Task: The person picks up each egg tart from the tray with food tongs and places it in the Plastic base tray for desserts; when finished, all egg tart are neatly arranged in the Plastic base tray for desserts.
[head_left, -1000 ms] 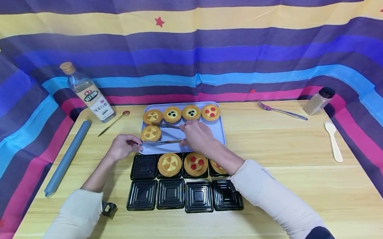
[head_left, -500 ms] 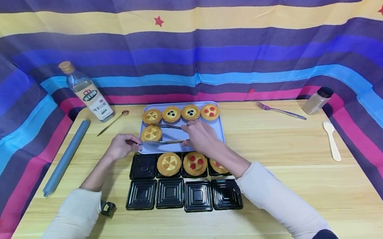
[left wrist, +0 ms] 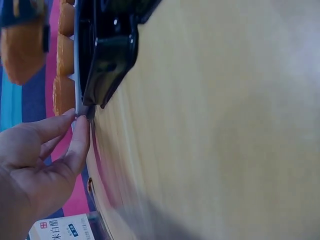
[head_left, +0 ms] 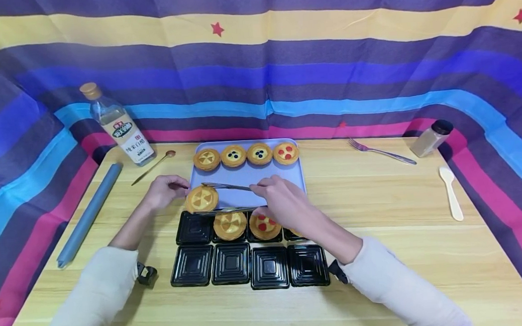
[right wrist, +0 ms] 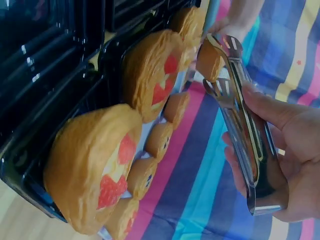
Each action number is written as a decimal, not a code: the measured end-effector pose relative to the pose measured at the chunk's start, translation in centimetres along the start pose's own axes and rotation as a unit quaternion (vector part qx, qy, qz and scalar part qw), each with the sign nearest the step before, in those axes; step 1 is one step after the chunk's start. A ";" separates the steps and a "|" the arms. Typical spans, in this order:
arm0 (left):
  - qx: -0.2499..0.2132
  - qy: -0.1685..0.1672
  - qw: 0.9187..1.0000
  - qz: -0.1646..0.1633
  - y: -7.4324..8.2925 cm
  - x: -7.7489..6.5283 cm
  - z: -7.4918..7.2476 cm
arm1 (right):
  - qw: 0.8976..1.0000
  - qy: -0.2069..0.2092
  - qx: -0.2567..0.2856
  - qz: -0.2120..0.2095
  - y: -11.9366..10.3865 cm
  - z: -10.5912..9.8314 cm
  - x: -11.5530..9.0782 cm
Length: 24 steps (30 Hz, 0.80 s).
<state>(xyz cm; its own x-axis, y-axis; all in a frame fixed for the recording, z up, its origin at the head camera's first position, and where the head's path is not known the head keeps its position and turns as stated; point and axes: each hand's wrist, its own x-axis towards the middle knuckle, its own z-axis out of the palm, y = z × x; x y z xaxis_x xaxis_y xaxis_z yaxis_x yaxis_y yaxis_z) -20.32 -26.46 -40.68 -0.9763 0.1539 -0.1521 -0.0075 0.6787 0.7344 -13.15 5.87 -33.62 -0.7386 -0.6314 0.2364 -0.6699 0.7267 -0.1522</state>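
Note:
My right hand (head_left: pixel 286 201) grips metal tongs (right wrist: pixel 252 160), whose tips clasp a tart topped with yellow wedges (head_left: pixel 202 199). That tart hangs over the tray's front-left corner, just behind a black plastic box (head_left: pixel 195 229). With thumb and finger, my left hand (left wrist: pixel 47 160) pinches the edge of the pale lilac tray (head_left: pixel 248 176) at its left side. Along the tray's back stand several tarts, including a wedge-topped tart (head_left: pixel 207 160) and a red-topped one (head_left: pixel 286 153). In front, a wedge-topped tart (head_left: pixel 230 227) and two red-berry tarts (right wrist: pixel 95 170) sit in black boxes.
Black trays with stepped squares (head_left: pixel 269 267) form a nearer row. To the left are a bottle (head_left: pixel 126 134), a small long-handled spoon (head_left: pixel 154 168) and a grey-blue roll (head_left: pixel 90 216). A fork (head_left: pixel 381 151), shaker jar (head_left: pixel 432 138) and pale spoon (head_left: pixel 452 193) lie right.
My right hand has drawn the tongs toward the near side, lifting the wedge-topped tart from its place on the tray. My left hand has stayed at the tray's left edge.

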 end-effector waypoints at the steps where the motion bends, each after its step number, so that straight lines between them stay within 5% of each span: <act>1: -0.001 0.000 1.000 -0.002 0.0 0.2 -0.1 | 1.000 0.002 0.003 -0.005 -0.2 0.0 -0.2; 9: -0.009 -0.011 1.000 -0.001 -0.1 1.6 -0.2 | 0.999 -0.004 0.025 -0.026 -1.8 0.6 -0.8; 24: -0.001 -0.028 0.999 -0.023 0.3 1.9 -0.4 | 0.999 -0.019 0.026 -0.018 -2.6 2.4 -0.7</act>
<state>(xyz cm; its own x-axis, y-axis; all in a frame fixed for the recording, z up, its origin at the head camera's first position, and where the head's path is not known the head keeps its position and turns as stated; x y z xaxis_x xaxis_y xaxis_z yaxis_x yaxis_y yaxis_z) -22.29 -26.26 -40.54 -0.9613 0.1619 -0.2229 -0.0534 0.6844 0.7271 -11.04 3.78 -35.67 -0.7154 -0.6675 0.2066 -0.6986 0.6889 -0.1932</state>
